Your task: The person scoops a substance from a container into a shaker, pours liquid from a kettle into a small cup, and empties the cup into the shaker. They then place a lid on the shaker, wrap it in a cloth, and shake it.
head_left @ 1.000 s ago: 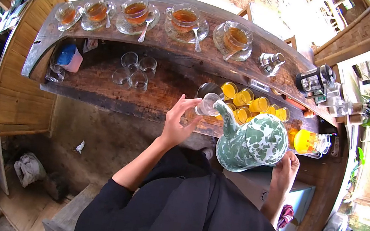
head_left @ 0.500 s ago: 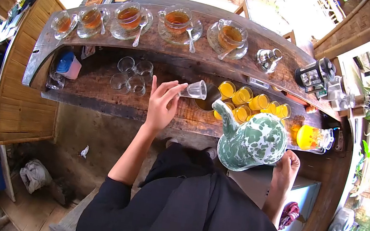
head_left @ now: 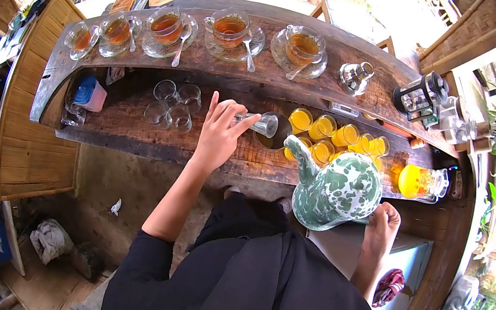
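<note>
the left hand (head_left: 219, 133) clasps a clear glass (head_left: 262, 125) tipped sideways above a dark round vessel (head_left: 280, 136), its long axis pointing right toward the spout (head_left: 302, 157) of the mottled pitcher (head_left: 341, 192) clutched in the right hand (head_left: 382, 227).

At about three o'clock, the pitcher (head_left: 344, 194) is covered with smooth, glossy enamel. At twelve, the tumbler (head_left: 267, 124) is made of clear, shiny glass. The surface (head_left: 127, 132) is formed of worn, dark wood; matt cloth is seen in the sleeve (head_left: 144, 264) at seven.
</note>
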Tool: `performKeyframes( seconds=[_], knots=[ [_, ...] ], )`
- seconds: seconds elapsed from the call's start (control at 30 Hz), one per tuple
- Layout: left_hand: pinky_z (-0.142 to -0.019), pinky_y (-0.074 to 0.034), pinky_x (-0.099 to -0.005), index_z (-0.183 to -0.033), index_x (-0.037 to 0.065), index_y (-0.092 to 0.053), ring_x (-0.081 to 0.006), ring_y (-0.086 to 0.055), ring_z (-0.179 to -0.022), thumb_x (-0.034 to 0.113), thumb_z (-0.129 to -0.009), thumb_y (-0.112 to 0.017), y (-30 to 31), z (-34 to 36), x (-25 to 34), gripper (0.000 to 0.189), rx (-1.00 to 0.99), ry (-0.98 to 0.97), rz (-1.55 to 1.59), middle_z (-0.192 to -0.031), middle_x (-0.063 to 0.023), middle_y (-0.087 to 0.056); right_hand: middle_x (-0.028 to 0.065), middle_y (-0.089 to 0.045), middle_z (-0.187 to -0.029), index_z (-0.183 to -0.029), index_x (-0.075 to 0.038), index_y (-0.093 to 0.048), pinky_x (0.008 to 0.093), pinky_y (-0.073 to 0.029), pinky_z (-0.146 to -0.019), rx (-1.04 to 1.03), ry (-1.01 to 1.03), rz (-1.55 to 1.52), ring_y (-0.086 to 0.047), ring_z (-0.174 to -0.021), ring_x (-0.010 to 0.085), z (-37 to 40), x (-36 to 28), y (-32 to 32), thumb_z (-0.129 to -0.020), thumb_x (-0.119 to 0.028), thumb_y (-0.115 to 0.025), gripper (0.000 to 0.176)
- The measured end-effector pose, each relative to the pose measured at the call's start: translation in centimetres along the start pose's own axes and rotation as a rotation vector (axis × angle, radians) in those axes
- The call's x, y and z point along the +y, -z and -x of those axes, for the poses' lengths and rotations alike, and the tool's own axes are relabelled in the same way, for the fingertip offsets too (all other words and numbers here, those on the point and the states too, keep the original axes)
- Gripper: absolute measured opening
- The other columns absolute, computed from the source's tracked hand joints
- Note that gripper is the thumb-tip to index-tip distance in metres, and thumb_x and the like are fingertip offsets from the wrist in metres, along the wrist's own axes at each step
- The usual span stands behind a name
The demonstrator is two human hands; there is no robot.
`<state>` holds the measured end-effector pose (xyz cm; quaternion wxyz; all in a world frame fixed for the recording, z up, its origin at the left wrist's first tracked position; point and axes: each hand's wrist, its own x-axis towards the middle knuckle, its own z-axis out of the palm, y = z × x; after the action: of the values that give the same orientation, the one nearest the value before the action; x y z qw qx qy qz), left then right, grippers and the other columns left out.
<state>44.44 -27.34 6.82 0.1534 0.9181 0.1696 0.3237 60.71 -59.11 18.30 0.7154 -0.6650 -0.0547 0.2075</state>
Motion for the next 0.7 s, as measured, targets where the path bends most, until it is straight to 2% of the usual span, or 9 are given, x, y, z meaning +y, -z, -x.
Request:
performKeyframes(
  seconds=[0.13, 0.23, 0.3, 0.33, 0.43, 0.47, 0.57, 0.7],
  knots=[
    [-0.116, -0.024, -0.0534, -0.111, 0.020, -0.072, -0.0228, -0.056, -0.106, -0.008, -0.075, -0.059, 0.1, 0.1, 0.0, 0.047, 0.002, -0.011, -0.030, -0.102, -0.0026, -0.057, -0.0079, -0.036, -0.057, -0.057, -0.011, -0.042, 0.0229, -0.021, -0.053, -0.001, 0.007, 0.040, -0.029, -0.055, 0.0021, -0.1, 0.3, 0.2, -0.085, 0.004, -0.065, 0.039],
    [-0.115, -0.026, -0.0528, -0.111, 0.018, -0.071, -0.0240, -0.057, -0.103, -0.009, -0.075, -0.060, 0.1, 0.2, 0.0, 0.047, 0.044, 0.005, 0.059, -0.101, -0.0036, -0.059, -0.0081, -0.036, -0.057, -0.057, -0.011, -0.042, 0.0228, -0.020, -0.052, 0.003, 0.002, 0.043, -0.029, -0.055, 0.0020, -0.1, 0.2, 0.2, -0.085, 0.004, -0.065, 0.039],
    [-0.110, -0.033, -0.0541, -0.114, 0.016, -0.069, -0.0255, -0.059, -0.099, -0.009, -0.073, -0.062, -0.3, 0.6, -0.1, 0.048, 0.104, 0.145, 0.313, -0.099, -0.0049, -0.061, -0.0081, -0.036, -0.057, -0.057, -0.011, -0.043, 0.0227, -0.020, -0.052, 0.012, -0.011, 0.048, -0.029, -0.055, 0.0020, -0.1, -0.1, 0.1, -0.085, 0.003, -0.066, 0.038],
    [-0.106, -0.038, -0.0530, -0.116, 0.011, -0.067, -0.0289, -0.062, -0.097, -0.009, -0.075, -0.063, -0.6, 1.0, 0.1, 0.045, 0.141, 0.189, 0.414, -0.103, -0.0079, -0.065, -0.0080, -0.037, -0.057, -0.058, -0.011, -0.044, 0.0226, -0.021, -0.052, 0.020, -0.015, 0.052, -0.029, -0.055, 0.0021, -0.2, -0.1, 0.1, -0.085, 0.003, -0.066, 0.037],
    [-0.105, -0.039, -0.0521, -0.118, 0.006, -0.065, -0.0303, -0.062, -0.100, -0.008, -0.078, -0.063, -1.1, 1.7, 1.1, 0.043, 0.230, 0.247, 0.542, -0.111, -0.0104, -0.067, -0.0078, -0.039, -0.057, -0.058, -0.010, -0.047, 0.0221, -0.021, -0.052, 0.024, -0.008, 0.066, -0.031, -0.054, 0.0019, -0.2, -0.3, 0.0, -0.084, 0.003, -0.066, 0.035],
    [-0.105, -0.040, -0.0512, -0.121, 0.004, -0.062, -0.0311, -0.063, -0.104, -0.006, -0.079, -0.063, -1.4, 2.1, 1.0, 0.043, 0.218, 0.219, 0.527, -0.116, -0.0125, -0.066, -0.0077, -0.041, -0.057, -0.059, -0.009, -0.049, 0.0217, -0.022, -0.052, 0.015, 0.000, 0.077, -0.031, -0.055, 0.0018, -0.2, -0.4, -0.2, -0.084, 0.003, -0.066, 0.033],
    [-0.105, -0.040, -0.0514, -0.122, 0.006, -0.060, -0.0316, -0.063, -0.106, -0.004, -0.080, -0.064, -1.9, 2.6, 1.4, 0.043, 0.212, 0.206, 0.542, -0.116, -0.0128, -0.066, -0.0075, -0.042, -0.058, -0.060, -0.008, -0.051, 0.0209, -0.023, -0.053, -0.001, 0.003, 0.107, -0.033, -0.055, 0.0014, -0.6, -0.9, -0.2, -0.084, 0.002, -0.066, 0.031],
    [-0.110, -0.033, -0.0548, -0.120, 0.007, -0.059, -0.0320, -0.063, -0.108, -0.002, -0.080, -0.066, -2.6, 3.3, 1.8, 0.042, 0.201, 0.187, 0.541, -0.115, -0.0153, -0.066, -0.0078, -0.041, -0.058, -0.062, -0.011, -0.048, 0.0210, -0.024, -0.053, -0.048, 0.019, 0.187, -0.034, -0.056, 0.0019, -0.7, -2.3, -1.5, -0.087, 0.000, -0.063, 0.031]
  ],
)
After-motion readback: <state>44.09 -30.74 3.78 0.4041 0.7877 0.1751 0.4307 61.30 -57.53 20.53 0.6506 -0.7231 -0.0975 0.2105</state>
